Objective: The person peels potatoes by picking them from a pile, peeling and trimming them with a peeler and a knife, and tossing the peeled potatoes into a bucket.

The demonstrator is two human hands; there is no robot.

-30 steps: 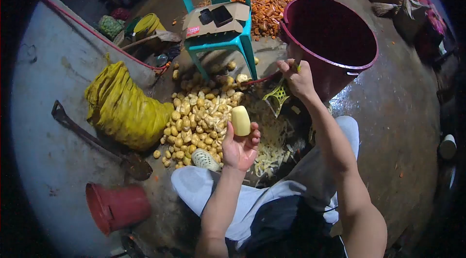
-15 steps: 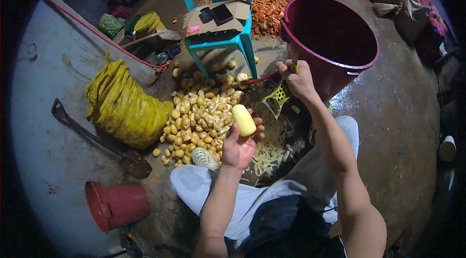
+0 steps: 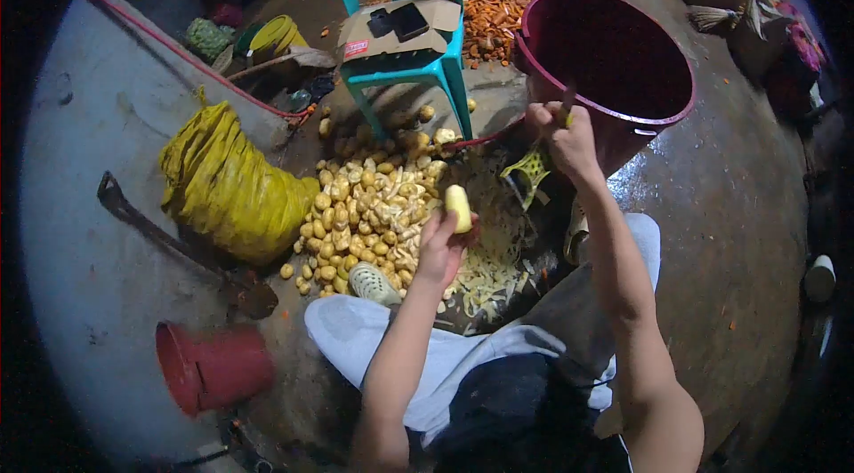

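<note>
The left hand (image 3: 442,251) has just turned the peeled potato (image 3: 458,209) and lifted it a little farther forward; where its broad side showed half a second ago, it now looks narrower, its upper end tipped away from the wearer. The fingers and thumb of this hand are clamped around the lower part of the potato; how tightly the hidden fingertips press, I cannot tell.

The right hand (image 3: 567,137) has shifted slightly outward – its fingers are closed on the handle of a yellow-green peeler (image 3: 527,173), whose latticed head hangs below the fist; the potato and the peeler are apart, with a clear gap between them. For the work in hand, this means that another side of the potato is turned to view, while the blade is off its surface – the sides that show look bare of skin.

The potato is held above the floor, between the heap of potatoes (image 3: 356,215) on the left and the scattered peelings (image 3: 489,286) below; the right hand is just beside the large maroon tub (image 3: 623,142); whether they touch, I cannot tell.
</note>
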